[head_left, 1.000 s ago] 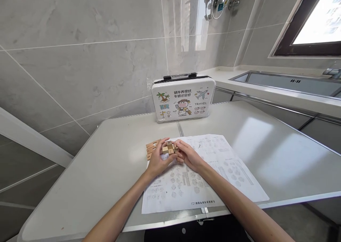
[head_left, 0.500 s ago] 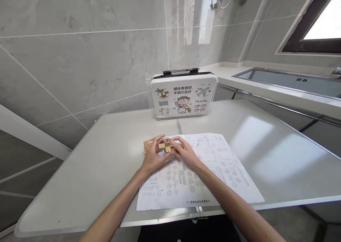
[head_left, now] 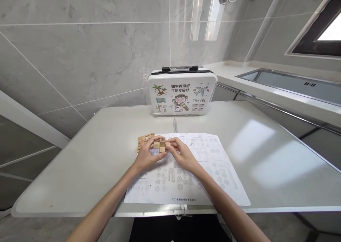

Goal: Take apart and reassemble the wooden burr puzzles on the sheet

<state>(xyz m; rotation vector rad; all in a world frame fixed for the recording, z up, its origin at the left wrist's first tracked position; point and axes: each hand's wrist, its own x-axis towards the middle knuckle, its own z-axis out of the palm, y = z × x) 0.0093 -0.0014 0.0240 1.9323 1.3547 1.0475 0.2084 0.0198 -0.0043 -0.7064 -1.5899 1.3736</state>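
Between my two hands is a small wooden block puzzle (head_left: 162, 145), light brown, with square ends sticking out and a dark mark on its top piece. My left hand (head_left: 146, 156) wraps round its left side, thumb at the front. From the right, my right hand (head_left: 181, 155) pinches a side piece with thumb and fingertips. Several flat wooden pieces (head_left: 145, 138) with notches and marks lie just behind my left hand, partly hidden by it. Under both hands lies a printed paper sheet (head_left: 197, 195) with faint diagrams.
A white cartoon carry case (head_left: 182, 92) with a black handle stands at the back of the light table (head_left: 87, 171). Behind it rises a grey tiled wall (head_left: 106, 57). On the right is a counter with a sink (head_left: 293, 84).
The view has shifted slightly. Both hands stay on the block puzzle, whose right side piece now shows more between my right fingers. The loose pieces behind my left hand are more exposed.
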